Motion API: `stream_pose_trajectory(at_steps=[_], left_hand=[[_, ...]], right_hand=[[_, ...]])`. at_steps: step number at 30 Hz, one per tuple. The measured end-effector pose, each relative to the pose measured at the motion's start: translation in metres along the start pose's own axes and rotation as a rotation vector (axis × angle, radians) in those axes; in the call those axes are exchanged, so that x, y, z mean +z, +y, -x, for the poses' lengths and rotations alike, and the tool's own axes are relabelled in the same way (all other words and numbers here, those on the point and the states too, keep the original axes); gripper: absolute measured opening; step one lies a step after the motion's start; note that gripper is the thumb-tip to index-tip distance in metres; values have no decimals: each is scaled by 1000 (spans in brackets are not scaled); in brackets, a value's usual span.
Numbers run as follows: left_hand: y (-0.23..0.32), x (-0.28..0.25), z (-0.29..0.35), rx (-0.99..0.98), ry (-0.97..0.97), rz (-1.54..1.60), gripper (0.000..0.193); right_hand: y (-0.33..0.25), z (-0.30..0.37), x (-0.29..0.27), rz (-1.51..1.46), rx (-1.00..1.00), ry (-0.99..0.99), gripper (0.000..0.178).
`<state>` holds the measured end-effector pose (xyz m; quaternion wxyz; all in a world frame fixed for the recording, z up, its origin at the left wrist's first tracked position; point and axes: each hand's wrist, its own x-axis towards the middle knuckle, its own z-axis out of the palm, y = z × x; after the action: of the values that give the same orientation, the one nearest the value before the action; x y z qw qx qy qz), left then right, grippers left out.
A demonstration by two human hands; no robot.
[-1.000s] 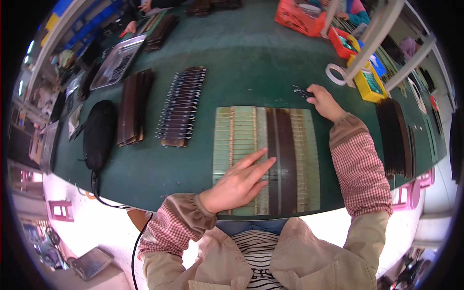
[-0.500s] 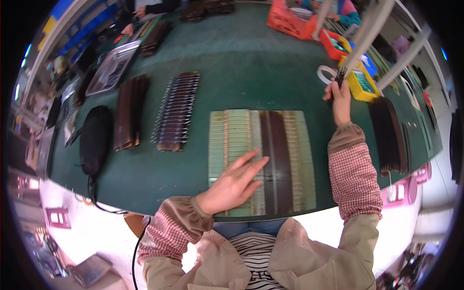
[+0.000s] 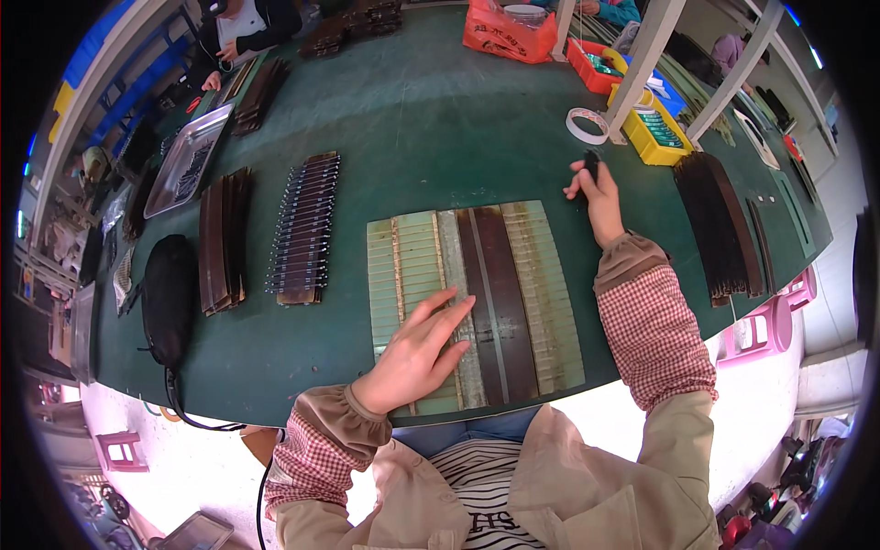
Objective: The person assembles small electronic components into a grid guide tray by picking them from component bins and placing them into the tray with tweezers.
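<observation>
Left hand [image 3: 408,362] palm down over the green ridged board [image 3: 417,261]; fingers extended, slightly parted, gripping nothing. Dark brown strip [image 3: 515,321] lies lengthwise on the board, its left edge at those fingertips. Right hand [image 3: 600,202] beyond the board's right far corner, thumb and fingers closed around a small black object [image 3: 591,165], mostly hidden. White tape roll [image 3: 587,139] just past the right fingers; yellow bin [image 3: 660,153] farther right. Wire-crossed brown stack [image 3: 307,229] well left of the left fingers.
</observation>
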<state>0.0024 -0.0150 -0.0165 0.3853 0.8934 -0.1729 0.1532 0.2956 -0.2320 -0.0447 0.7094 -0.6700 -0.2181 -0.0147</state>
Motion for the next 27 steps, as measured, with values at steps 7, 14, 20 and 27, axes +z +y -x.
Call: stream_pose_trajectory(at_steps=[7, 14, 20, 27], left_hand=[[-3, -6, 1, -22, 95, -60, 39], [5, -9, -11, -457, 214, 603, 9], [12, 2, -11, -482, 189, 927, 4], [28, -3, 14, -695, 170, 982, 3]], right_hand=[[-50, 20, 13, -256, 403, -200, 20], [-111, 88, 62, -228, 805, -688, 19], [-117, 125, 79, -169, 786, -747, 17], [-121, 145, 62, 92, 680, -622, 15]])
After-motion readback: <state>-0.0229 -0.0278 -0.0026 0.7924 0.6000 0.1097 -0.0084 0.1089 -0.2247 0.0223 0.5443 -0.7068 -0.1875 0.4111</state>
